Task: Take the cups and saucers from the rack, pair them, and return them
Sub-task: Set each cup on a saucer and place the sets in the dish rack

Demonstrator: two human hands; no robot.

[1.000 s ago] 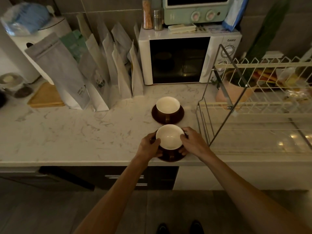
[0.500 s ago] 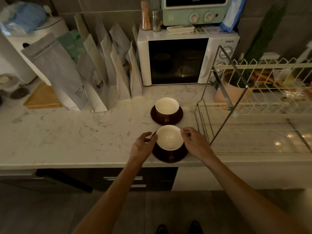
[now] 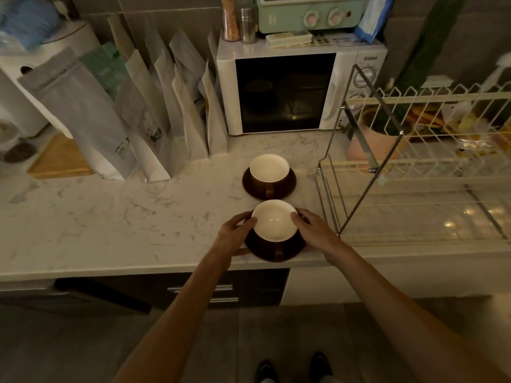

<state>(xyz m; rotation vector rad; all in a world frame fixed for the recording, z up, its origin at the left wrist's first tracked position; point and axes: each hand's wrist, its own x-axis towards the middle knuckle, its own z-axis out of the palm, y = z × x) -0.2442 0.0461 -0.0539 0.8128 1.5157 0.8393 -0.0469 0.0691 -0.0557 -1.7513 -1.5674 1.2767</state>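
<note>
Two brown cups with white insides stand on brown saucers on the marble counter. The far cup [image 3: 269,168] sits on its saucer [image 3: 289,186] in front of the microwave. The near cup [image 3: 273,221] sits on the near saucer [image 3: 276,252] at the counter's front edge. My left hand [image 3: 235,234] grips this pair from the left, fingers at the cup's side and thumb at the saucer's rim. From the right, my right hand [image 3: 315,230] holds the cup and the saucer. The wire dish rack [image 3: 414,175] stands to the right with nothing on its lower shelf.
A white microwave [image 3: 290,92] with a green mini oven on top stands at the back. A row of paper bags [image 3: 154,106] leans to the left of it. A pink plant pot [image 3: 370,145] sits behind the rack. A wooden board [image 3: 58,158] lies at far left.
Half a second ago my fingers were spread loosely beside the near cup. Now both hands have closed in on the cup and saucer again. The far pair has not moved.
</note>
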